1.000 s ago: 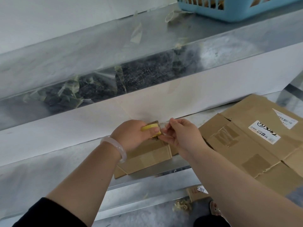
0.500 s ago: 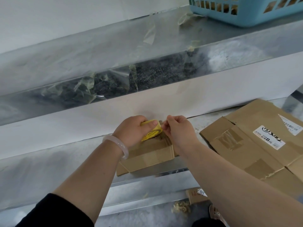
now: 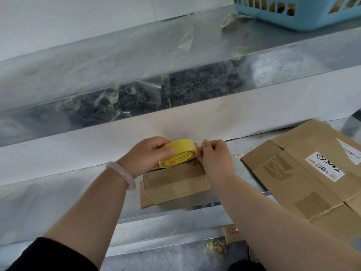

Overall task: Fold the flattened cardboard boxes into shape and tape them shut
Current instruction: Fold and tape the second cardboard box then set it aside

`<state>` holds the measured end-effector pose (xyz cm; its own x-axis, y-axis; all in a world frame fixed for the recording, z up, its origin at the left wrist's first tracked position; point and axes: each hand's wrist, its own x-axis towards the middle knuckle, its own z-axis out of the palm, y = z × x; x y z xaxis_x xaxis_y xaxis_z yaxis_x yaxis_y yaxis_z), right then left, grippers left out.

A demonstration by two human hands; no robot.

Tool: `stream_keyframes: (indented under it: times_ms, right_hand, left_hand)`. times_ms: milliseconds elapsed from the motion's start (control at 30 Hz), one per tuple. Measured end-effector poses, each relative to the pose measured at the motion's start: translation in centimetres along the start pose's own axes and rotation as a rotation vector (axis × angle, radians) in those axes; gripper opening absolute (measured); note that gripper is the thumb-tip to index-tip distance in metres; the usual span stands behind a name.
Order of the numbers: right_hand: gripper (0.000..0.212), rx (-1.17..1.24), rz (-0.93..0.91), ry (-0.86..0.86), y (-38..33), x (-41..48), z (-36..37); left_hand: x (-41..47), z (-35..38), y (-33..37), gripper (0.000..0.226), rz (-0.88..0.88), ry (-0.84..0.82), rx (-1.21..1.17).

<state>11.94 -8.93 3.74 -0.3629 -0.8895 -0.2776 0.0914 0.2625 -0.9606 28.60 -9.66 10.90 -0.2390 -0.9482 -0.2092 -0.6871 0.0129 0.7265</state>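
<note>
A small folded cardboard box (image 3: 175,182) sits on the metal shelf (image 3: 58,202) near its front edge. My left hand (image 3: 146,156) grips a yellow roll of tape (image 3: 178,152) just above the box's far top edge, tilted so its printed side faces me. My right hand (image 3: 214,157) pinches the tape's loose end right beside the roll, over the box's far right corner. A larger flattened cardboard box (image 3: 304,173) with a white label lies to the right on the same shelf.
A light blue plastic basket (image 3: 300,14) stands on the upper shelf at the back right. Scraps of clear tape (image 3: 109,98) cling to the upper shelf's front. Below the shelf edge lie a small cardboard piece (image 3: 231,233) and wood shavings (image 3: 214,248).
My left hand has lifted and tilted the yellow tape roll, so much more of it shows. My right hand stays at the roll's edge, pinching the tape end.
</note>
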Motion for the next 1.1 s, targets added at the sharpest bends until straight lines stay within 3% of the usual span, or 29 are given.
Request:
stream_keyframes:
  times_ms: [300,633,833,1100]
  right_hand:
    - [0.017,-0.145,-0.084,-0.001,-0.2,-0.5,0.0]
    - [0.016,-0.113,-0.092,0.017,-0.1,-0.5,-0.1]
    - [0.019,0.203,0.050,0.010,-0.1,0.4,-0.7]
    - [0.018,0.234,0.018,0.066,-0.2,1.0,-4.5]
  left_hand:
    - [-0.2,0.4,-0.5,0.019,0.032,0.174,-0.097]
    - [0.7,-0.6,-0.4,0.029,0.060,0.067,0.144]
    - [1.2,-0.2,0.0,0.030,0.067,0.028,0.151]
    - [2.1,1.9,0.7,0.029,0.066,-0.007,0.208]
